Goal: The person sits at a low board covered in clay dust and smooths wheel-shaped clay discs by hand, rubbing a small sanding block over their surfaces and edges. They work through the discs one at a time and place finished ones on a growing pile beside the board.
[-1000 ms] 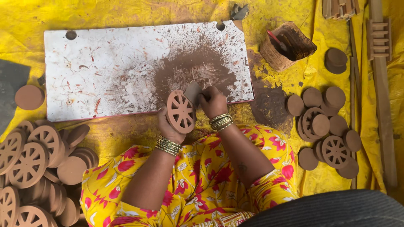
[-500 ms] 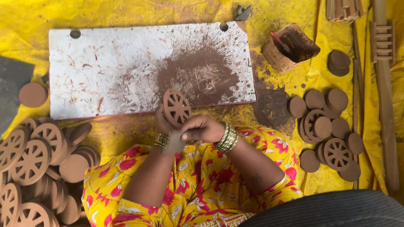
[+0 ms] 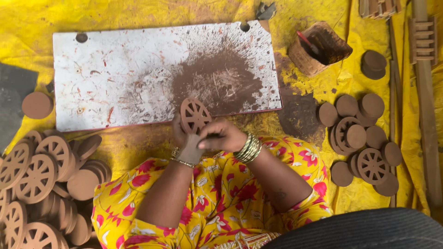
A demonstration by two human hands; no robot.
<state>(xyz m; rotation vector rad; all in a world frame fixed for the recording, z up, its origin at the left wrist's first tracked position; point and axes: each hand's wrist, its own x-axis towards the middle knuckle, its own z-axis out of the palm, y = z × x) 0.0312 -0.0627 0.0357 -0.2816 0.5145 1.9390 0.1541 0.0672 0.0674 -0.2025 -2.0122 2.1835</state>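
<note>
My left hand holds a brown clay wheel with cut-out spokes, upright at the near edge of the white board. My right hand lies just right of the wheel, fingers bent and touching its lower rim. Whether a small tool is in those fingers cannot be told. Bangles sit on both wrists. A patch of brown clay dust covers the board behind the wheel.
A heap of spoked wheels and plain clay discs lies at the left. More discs and wheels lie at the right on the yellow sheet. A small basket with a red-handled tool stands beyond. Wooden strips run along the right edge.
The wheel has been turned and lifted a little toward the board. My right hand dropped from the wheel's top right to its lower right side.
</note>
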